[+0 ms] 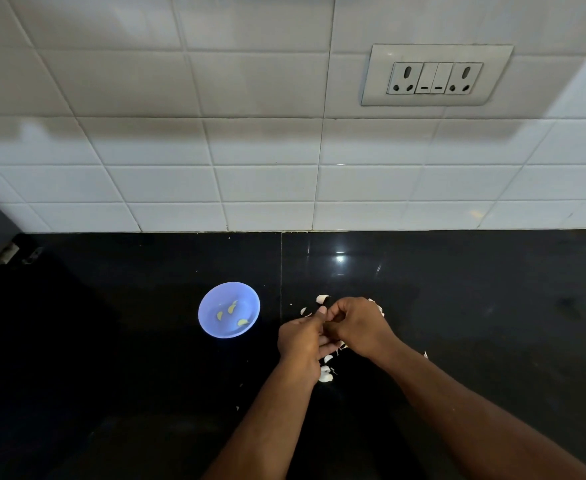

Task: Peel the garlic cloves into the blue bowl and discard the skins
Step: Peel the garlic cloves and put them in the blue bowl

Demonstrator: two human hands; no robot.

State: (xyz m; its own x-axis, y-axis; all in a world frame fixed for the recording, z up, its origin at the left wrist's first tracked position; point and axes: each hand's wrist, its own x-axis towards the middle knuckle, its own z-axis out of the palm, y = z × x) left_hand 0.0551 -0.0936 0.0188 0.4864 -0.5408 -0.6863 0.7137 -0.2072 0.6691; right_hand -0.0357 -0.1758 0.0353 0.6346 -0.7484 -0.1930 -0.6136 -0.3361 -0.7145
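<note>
1. Currently, in the head view, both hands meet over the black worktop (457,306), right of the blue bowl (205,308).
2. Left hand (300,337): fingers curled, thumb raised toward the right hand. It appears to pinch a garlic clove, but the clove itself is hidden between the fingers.
3. Right hand (355,325): fingers curled inward against the left thumb, apparently picking at the same clove. Judged step: stripping skin, one hand steadying while the other pulls.
4. Blue bowl: stands on the worktop left of the hands, apart from them, holding three peeled cloves (232,308). Its near placement keeps the drop short.
5. Loose skins (326,375) lie on the worktop beneath and around the hands, some at the far side (322,298). Whether any of these pieces are unpeeled cloves cannot be told. Working directly above this litter keeps the waste in one patch for later discarding.
6. Background: white tiled wall (267,150) with a socket plate (436,76) at far right.
</note>
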